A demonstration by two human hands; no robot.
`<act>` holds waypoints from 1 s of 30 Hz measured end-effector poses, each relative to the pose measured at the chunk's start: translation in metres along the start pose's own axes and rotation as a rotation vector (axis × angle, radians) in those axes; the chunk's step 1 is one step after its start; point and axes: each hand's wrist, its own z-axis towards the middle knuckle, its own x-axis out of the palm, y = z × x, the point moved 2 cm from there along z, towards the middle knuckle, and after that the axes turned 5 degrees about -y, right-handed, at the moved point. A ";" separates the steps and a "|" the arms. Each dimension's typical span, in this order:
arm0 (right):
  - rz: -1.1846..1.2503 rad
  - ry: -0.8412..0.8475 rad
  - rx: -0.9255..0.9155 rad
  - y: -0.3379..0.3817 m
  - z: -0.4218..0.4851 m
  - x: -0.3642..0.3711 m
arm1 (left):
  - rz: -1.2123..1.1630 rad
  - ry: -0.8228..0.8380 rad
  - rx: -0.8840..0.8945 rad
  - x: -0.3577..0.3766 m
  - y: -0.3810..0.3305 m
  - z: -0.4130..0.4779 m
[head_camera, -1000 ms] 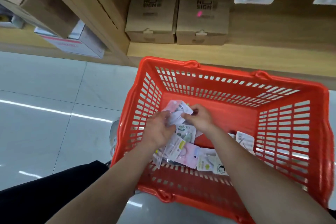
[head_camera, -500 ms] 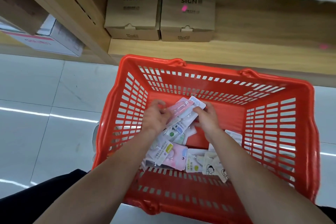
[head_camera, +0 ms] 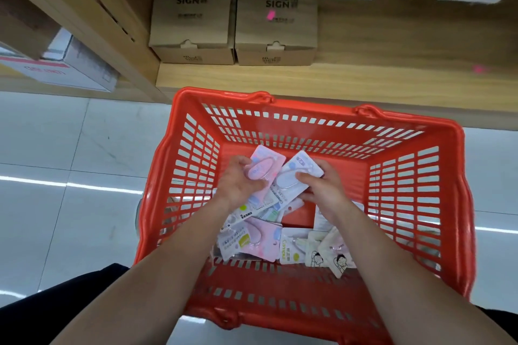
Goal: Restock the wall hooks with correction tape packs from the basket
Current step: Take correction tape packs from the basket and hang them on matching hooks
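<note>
Head view, packs (head_camera: pixel 263 168) in left hand (head_camera: pixel 238 185), right hand (head_camera: pixel 322 190)

Two bare forearms (head_camera: pixel 168 274) reach in from the bottom edge, ending in the left hand (head_camera: pixel 238 185) and the right hand (head_camera: pixel 322 190). Plain black clothing (head_camera: pixel 56 302) fills the lower left corner, and a dark sliver shows at lower right.

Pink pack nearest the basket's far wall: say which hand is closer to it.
Left. The left hand grips the pink pack; the right hand sits to its right, pinching a white pack.
</note>
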 end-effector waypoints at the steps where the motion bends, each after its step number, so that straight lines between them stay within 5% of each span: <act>1: -0.012 -0.008 -0.005 0.004 -0.005 -0.004 | -0.042 -0.010 0.016 -0.003 0.000 -0.003; 10: 0.043 -0.062 -0.054 0.035 -0.060 -0.035 | -0.245 -0.033 0.241 -0.025 -0.035 -0.063; 19: 0.188 -0.088 -0.184 0.058 -0.122 -0.039 | -0.438 -0.027 0.137 -0.033 -0.062 -0.117; 25: 0.115 0.091 -0.170 0.050 -0.142 -0.021 | -0.558 0.116 0.111 -0.028 -0.067 -0.143; 30: 0.039 0.071 -0.199 0.047 -0.142 -0.015 | -0.545 0.108 0.116 -0.029 -0.064 -0.142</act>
